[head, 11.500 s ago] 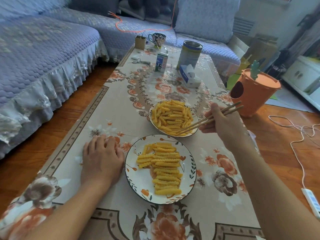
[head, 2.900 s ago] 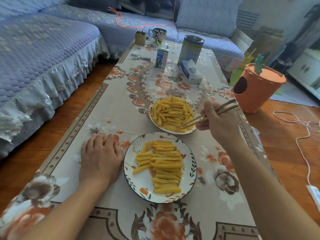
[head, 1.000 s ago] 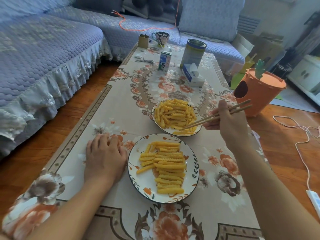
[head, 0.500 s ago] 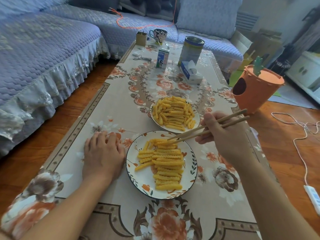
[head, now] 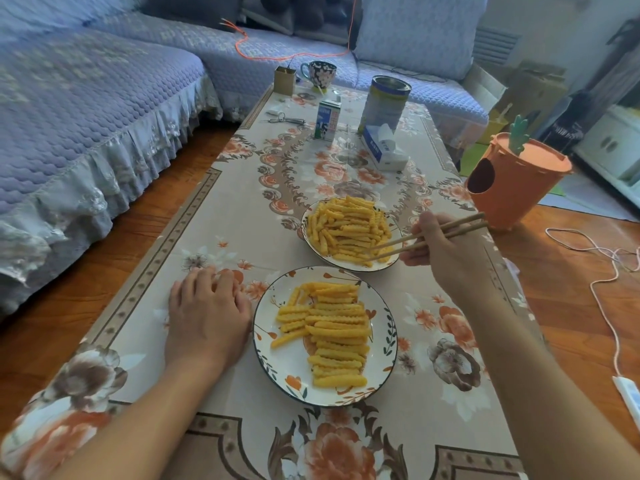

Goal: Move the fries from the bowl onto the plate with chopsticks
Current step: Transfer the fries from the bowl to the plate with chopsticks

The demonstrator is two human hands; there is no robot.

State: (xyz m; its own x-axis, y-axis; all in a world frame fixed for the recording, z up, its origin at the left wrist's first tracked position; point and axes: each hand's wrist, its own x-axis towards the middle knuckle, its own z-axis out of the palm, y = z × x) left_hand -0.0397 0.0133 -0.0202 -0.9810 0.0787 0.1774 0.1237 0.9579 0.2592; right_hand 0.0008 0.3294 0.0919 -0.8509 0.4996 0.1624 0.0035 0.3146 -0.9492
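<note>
Your right hand (head: 446,252) grips the chopsticks (head: 426,236), fingers curled round them near their upper ends. The two wooden sticks slant down to your left, slightly apart, and their tips reach into the right side of the bowl (head: 311,245). Whether a fry is pinched between the tips you cannot tell from this view.

The fries (head: 346,226) in the bowl are bright yellow and crinkle-cut, with wavy ridged edges, heaped in a loose tangle pointing every way. The bowl is white with a dark rim and sits on the flowered tablecloth (head: 225,220), just beyond the plate (head: 287,365).

The plate is white with a dark rim and painted orange flowers and green leaves. On it, more fries (head: 337,332) of the same ridged kind lie mostly crosswise, stacked side by side in a rough column down the middle, with a few shorter ones slanting off on the left. The left part of the plate is bare.

Your left hand (head: 207,317) rests flat on the tablecloth, palm down, fingers relaxed, holding nothing, just beside the plate's left rim.

Further up the table stand a milk carton (head: 327,119), a tin can (head: 384,102), a tissue box (head: 382,148) and a mug (head: 320,73).
</note>
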